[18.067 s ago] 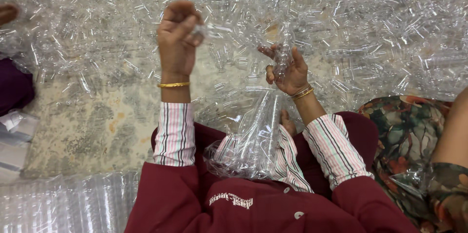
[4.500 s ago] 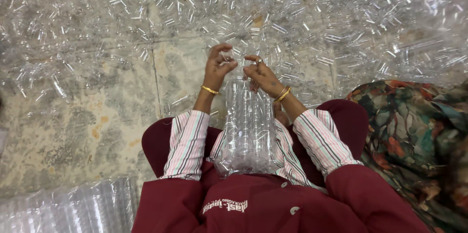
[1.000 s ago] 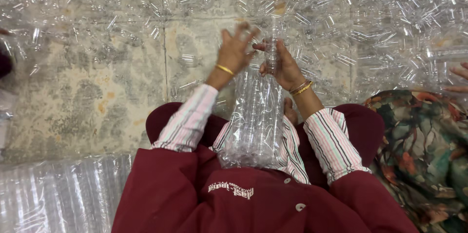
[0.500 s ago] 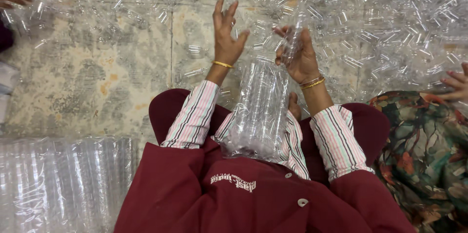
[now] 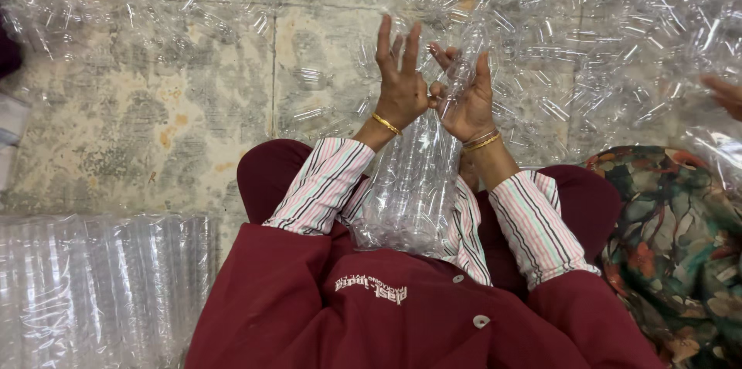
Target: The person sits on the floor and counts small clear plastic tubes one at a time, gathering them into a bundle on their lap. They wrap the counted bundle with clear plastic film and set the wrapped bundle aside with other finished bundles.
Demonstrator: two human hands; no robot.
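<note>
A long clear plastic bag [image 5: 413,191] packed with small clear bottles stands upright in my lap, leaning against my chest. My right hand [image 5: 466,98] is closed around the bag's gathered top. My left hand [image 5: 399,79] is beside it with fingers spread and pointing away from me, its palm edge touching the right hand and the bag's neck. It holds nothing. Both wrists wear gold bangles above striped cuffs and maroon sleeves.
Loose clear bottles [image 5: 587,21] cover the stone floor [image 5: 154,106] ahead and to the right. Packed bags of bottles [image 5: 93,284] lie at lower left. A person in floral clothing [image 5: 672,238] sits at my right, one hand [image 5: 726,95] at the frame edge.
Over the last second my left hand let go of the bag's top and spread its fingers, then moved back against my right hand. The right hand has kept its grip on the bag.
</note>
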